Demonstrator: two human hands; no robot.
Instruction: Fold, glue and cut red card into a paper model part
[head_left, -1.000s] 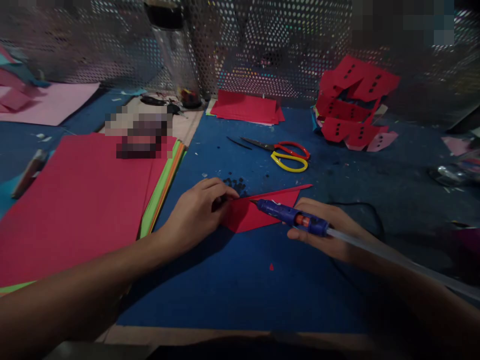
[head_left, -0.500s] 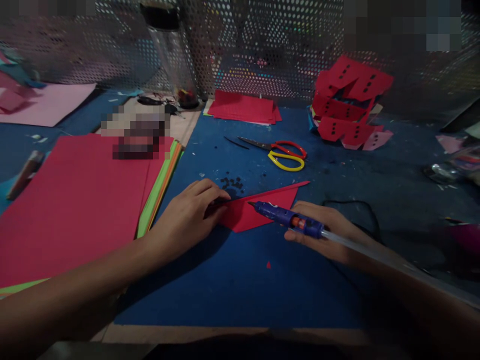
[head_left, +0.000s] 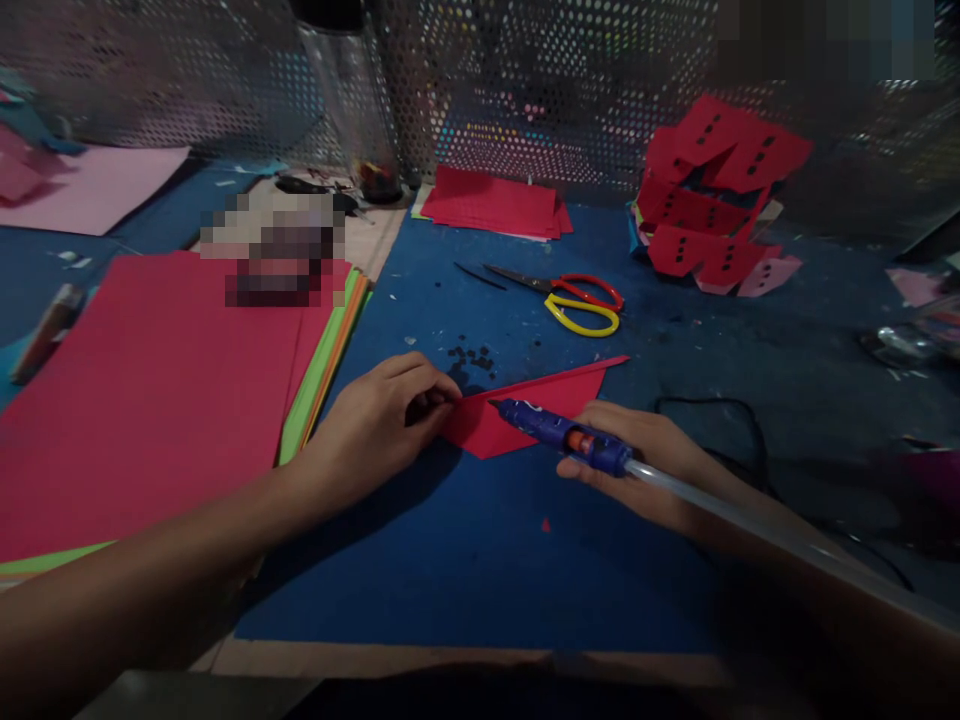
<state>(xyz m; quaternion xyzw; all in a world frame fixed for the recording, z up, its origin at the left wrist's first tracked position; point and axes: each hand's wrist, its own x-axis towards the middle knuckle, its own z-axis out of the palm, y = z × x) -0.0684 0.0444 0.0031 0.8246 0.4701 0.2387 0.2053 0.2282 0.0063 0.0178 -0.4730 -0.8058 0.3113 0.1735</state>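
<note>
Paper (head_left: 487,432): red, middle of frame; my left hand (head_left: 390,408) pinches its end.
Glue gun (head_left: 551,429): my right hand (head_left: 660,447) holds it.

Matt paper (head_left: 489,432), plastic glue gun (head_left: 541,425)

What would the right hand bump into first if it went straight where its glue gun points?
Probably the left hand: the glue gun in the right hand points over the red paper toward it. I can't tell how high the nozzle is, so it might touch the paper first.
</note>
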